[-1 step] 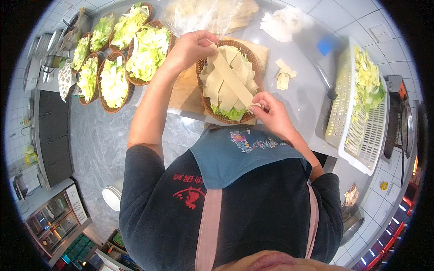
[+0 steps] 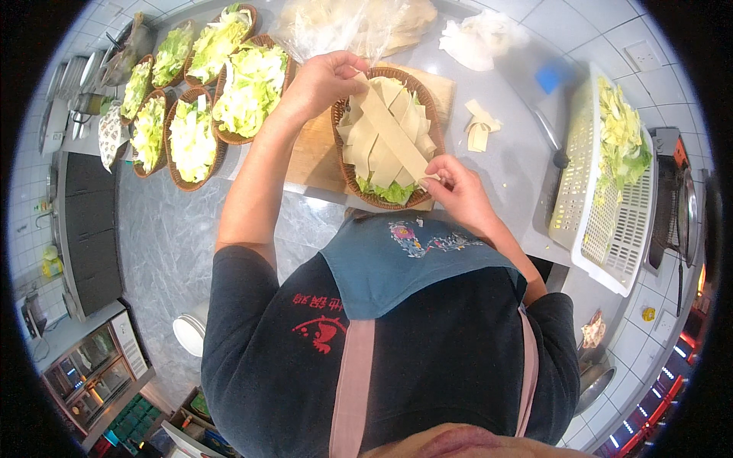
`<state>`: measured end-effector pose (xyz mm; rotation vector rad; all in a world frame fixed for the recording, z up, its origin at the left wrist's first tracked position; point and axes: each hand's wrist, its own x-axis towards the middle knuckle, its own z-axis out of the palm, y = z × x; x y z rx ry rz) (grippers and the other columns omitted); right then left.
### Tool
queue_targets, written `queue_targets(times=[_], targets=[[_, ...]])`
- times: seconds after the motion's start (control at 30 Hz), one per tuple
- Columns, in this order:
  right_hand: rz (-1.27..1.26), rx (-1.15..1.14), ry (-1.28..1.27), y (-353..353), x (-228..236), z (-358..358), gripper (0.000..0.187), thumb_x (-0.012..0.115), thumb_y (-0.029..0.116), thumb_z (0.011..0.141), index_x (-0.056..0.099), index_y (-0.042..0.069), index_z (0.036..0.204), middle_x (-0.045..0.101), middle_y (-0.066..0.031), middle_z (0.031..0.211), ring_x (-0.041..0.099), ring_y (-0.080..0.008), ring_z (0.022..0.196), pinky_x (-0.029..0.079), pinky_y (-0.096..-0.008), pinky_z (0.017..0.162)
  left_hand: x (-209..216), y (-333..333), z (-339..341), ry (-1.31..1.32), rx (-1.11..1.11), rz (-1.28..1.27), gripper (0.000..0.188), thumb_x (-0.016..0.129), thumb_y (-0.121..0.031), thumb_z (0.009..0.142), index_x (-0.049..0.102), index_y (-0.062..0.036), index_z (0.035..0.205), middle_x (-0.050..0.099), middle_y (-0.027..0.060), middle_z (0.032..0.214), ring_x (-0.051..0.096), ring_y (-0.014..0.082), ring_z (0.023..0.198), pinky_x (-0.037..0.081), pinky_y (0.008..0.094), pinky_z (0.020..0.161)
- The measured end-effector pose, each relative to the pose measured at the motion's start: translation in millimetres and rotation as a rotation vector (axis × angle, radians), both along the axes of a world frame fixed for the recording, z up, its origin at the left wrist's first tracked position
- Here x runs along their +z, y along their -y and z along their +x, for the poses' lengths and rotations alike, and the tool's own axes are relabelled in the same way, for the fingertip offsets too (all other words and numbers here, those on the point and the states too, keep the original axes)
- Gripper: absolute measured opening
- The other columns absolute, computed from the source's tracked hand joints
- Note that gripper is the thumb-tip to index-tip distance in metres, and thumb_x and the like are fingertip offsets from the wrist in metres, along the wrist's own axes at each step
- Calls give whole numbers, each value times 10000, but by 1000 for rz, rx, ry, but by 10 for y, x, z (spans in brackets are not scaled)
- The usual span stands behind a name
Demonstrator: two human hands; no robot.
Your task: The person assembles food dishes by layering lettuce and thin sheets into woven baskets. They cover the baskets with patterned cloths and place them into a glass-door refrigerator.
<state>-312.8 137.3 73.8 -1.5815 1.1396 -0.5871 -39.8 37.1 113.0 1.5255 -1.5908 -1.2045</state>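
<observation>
A flat beige strip of what looks like tofu skin [image 2: 393, 130] lies slantwise over a brown oval wicker basket [image 2: 438, 137]. My left hand [image 2: 332, 76] pinches its upper end at the basket's far left rim. At the near right side, my right hand [image 2: 456, 187] holds the lower end between thumb and fingers. Beneath the strip, more beige strips [image 2: 355, 145] overlap in a layer, and green lettuce leaves [image 2: 389, 191] show at the basket's near end. The basket rests on a wooden cutting board [image 2: 314, 156].
Several wicker baskets of lettuce [image 2: 248, 95] stand at the far left. Behind the board lie a clear plastic bag [image 2: 359, 27] and a white crumpled bag [image 2: 481, 38]. Loose strips [image 2: 481, 126] lie right of the board, beside a knife [image 2: 550, 137] and a white perforated crate [image 2: 611, 244] with lettuce.
</observation>
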Motion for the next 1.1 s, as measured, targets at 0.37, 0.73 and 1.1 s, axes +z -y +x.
queue_targets(times=[0.37, 0.73, 1.1], targets=[[-242, 45, -147, 18, 25, 21, 195, 647, 157, 837, 520, 56, 946, 610, -123, 736, 617, -233, 623, 476, -308, 576, -118, 20, -29, -22, 23, -39, 289, 682, -77, 761, 620, -35, 1041, 640, 24, 840, 598, 108, 788, 482, 251, 721], [-110, -39, -160, 77, -243, -219, 190, 595, 211, 881, 514, 49, 941, 578, -86, 637, 547, -182, 537, 419, -307, 516, -406, -129, 175, 107, 223, -150, 398, 678, -207, 804, 578, -19, 1141, 634, 82, 958, 588, 148, 853, 484, 284, 752], [205, -175, 69, 186, -502, -227, 210, 535, 231, 926, 484, 40, 858, 569, -30, 665, 521, -97, 556, 429, -251, 509, -768, -809, 118, -382, 311, 280, 311, 515, -226, 929, 533, -30, 1170, 596, 35, 932, 570, 98, 771, 486, 237, 644]])
